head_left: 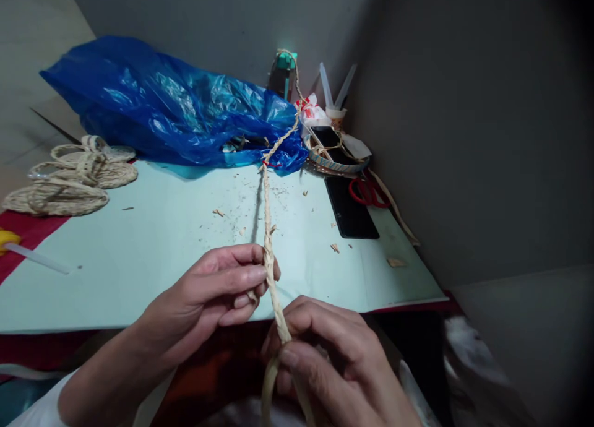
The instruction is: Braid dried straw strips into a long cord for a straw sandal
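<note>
A pale plaited straw cord (268,207) runs from the back of the table toward me, with a red tie around it near the blue bag. My left hand (223,284) pinches the cord between thumb and fingers, just above the table's front edge. Closer to me, my right hand (334,359) is closed on the cord's lower end. Below the right fingers, loose flat strands (270,383) hang down. At the back, the cord's far part loops up around a green-topped object (286,60).
A large blue plastic bag (153,105) lies at the back. Woven straw slippers (60,195) sit at left, a yellow-handled tool (9,240) before them. At right are a basket (334,166) with a phone, a black flat device (350,213) and red-handled scissors (369,193). Straw scraps dot the pale tabletop (139,272).
</note>
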Action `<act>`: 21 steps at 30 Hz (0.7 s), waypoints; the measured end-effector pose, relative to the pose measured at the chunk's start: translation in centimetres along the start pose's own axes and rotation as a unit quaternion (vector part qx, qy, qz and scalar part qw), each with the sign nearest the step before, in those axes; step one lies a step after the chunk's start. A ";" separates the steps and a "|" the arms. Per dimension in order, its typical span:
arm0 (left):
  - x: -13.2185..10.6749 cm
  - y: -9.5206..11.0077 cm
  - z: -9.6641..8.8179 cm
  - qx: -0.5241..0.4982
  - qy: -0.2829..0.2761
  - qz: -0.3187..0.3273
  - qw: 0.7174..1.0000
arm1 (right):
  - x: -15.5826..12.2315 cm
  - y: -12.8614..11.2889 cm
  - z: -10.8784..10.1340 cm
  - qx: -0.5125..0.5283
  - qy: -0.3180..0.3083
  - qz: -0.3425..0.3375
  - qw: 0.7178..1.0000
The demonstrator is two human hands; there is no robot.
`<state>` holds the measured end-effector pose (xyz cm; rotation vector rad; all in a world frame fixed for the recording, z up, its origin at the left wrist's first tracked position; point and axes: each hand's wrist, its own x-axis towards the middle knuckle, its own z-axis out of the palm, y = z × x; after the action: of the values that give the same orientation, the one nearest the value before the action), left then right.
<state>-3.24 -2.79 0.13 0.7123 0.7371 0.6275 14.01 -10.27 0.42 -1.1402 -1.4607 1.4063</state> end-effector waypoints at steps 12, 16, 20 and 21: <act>-0.3 -0.6 -0.6 0.100 0.005 -0.026 0.995 | -0.3 1.6 0.8 -0.125 -0.016 -0.042 0.991; -0.1 -1.2 -1.1 0.126 0.027 -0.015 0.992 | -0.2 3.0 1.1 -0.142 -0.024 -0.031 0.989; -0.2 -1.6 -1.0 0.111 0.056 0.012 0.992 | 0.5 3.9 1.3 -0.125 -0.019 -0.031 0.991; -0.2 -1.5 -0.9 0.104 0.075 0.026 0.991 | 0.8 3.9 1.3 -0.119 -0.014 -0.025 0.993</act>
<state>-3.69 -3.50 -1.38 0.8841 0.9342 0.6620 12.89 -9.94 -3.60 -1.2242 -1.6994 1.2428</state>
